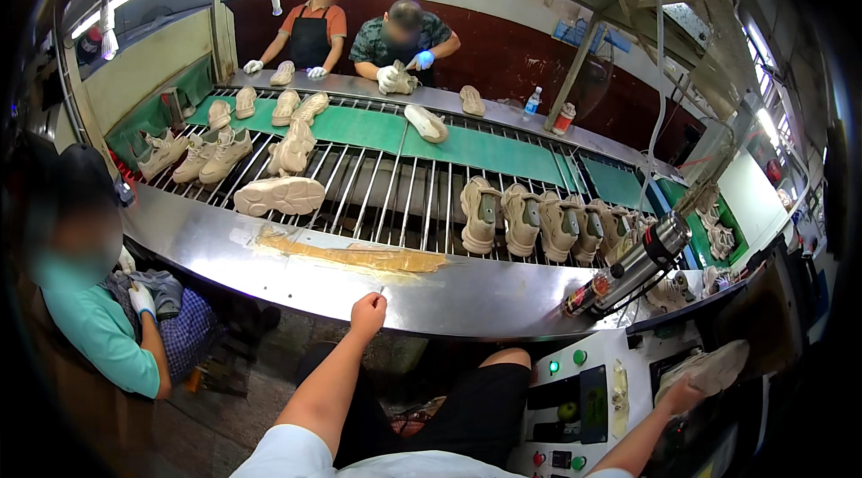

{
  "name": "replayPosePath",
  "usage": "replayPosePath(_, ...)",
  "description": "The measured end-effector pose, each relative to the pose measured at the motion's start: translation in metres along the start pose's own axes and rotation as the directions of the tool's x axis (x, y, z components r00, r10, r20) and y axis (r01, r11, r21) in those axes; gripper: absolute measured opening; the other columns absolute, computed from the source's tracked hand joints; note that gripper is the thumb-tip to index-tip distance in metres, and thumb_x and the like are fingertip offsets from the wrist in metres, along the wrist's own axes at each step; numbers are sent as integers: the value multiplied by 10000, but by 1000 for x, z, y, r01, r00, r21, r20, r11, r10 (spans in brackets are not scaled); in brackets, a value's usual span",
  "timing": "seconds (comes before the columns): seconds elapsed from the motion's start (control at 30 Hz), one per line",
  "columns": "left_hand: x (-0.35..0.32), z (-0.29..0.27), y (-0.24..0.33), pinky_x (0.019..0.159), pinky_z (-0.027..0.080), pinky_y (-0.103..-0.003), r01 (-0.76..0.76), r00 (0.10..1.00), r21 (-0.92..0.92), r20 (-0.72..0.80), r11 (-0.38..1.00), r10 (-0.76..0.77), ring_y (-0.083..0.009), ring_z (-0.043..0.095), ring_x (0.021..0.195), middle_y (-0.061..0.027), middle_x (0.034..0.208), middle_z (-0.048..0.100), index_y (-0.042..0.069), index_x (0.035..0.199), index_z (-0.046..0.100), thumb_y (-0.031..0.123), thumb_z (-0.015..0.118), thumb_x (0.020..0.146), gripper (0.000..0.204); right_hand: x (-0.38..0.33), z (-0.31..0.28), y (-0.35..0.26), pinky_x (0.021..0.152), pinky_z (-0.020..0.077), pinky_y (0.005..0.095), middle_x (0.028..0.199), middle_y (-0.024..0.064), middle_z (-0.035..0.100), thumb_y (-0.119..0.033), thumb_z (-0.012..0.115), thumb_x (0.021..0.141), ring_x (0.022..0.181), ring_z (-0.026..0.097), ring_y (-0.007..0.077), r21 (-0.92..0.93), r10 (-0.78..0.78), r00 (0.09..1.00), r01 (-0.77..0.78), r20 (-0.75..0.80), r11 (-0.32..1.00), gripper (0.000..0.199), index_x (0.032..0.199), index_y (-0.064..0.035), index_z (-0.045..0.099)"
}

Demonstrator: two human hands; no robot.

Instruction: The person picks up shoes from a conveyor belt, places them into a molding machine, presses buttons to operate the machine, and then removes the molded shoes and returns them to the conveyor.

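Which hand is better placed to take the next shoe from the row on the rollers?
Probably the left hand: it rests at the steel counter edge facing the shoe row. The right hand holds a shoe at the machine.

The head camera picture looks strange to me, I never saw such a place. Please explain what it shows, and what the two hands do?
The camera sits on a person's head and looks down, so edges bend. The bare arms from below belong to that person. The left hand pinches a small thin thing at the edge of the steel counter; what it is cannot be told. The right hand holds a beige shoe beside a control panel with buttons. Behind the counter runs a line of metal bars and green mats, with more beige shoes. A steel flask lies on the counter. Other workers sit around the line.
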State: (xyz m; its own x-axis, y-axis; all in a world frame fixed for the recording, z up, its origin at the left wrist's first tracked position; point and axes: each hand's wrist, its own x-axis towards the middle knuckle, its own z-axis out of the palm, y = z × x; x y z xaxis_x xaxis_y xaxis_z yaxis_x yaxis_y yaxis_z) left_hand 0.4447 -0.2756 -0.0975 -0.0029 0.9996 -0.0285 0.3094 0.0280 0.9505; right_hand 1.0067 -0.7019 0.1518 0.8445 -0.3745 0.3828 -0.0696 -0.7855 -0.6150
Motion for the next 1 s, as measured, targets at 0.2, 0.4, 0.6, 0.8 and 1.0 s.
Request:
replayPosePath(0.2,-40,39,29,717,510,-318,139,918,-133,390,981,-77,-182,638,792,-87,863,670,31,990,653,241,654,824,268,-76,20,42,908,483,496,1227,304,527,-275,736,721,1089,561,441,437,-44,941,197,-335,878,772,1296,102,385)
replayPosePath(0.4,-142,76,125,870,493,-317,429,704,-588,693,686,154,-181,613,947,-76,1008,652,-4,1120,599,118,663,886,271,-179,10,-20,835,510,363,1108,132,586,-76,569,633,949,590,270,913,-123,914,-361,387,192,439,1056,42,587)
replayPosePath(0.6,-94,72,161,960,469,-398,432,723,-673,657,600,216,-272,597,1100,-127,1162,621,32,1233,554,240,755,777,540,-346,3,-120,966,450,366,1153,112,592,-160,645,706,1100,555,255,481,-687,68,-764,724,431,530,1208,-20,549)
replayPosePath(0.8,-20,-62,107,845,540,-438,208,978,-858,193,470,-82,-273,637,972,-140,1061,641,-35,1168,560,171,679,783,454,-408,5,-181,971,427,332,1194,150,621,-259,660,880,1103,587,239,918,-875,-318,-31,366,395,418,1225,-28,602)
replayPosePath(1.0,6,-46,52,866,473,-325,20,986,-356,-148,934,-78,-197,607,953,-116,1069,642,-59,1147,582,137,764,765,466,-378,148,-137,640,449,215,826,18,650,-177,586,921,707,567,83,508,-585,3,-501,811,701,168,987,-39,657)
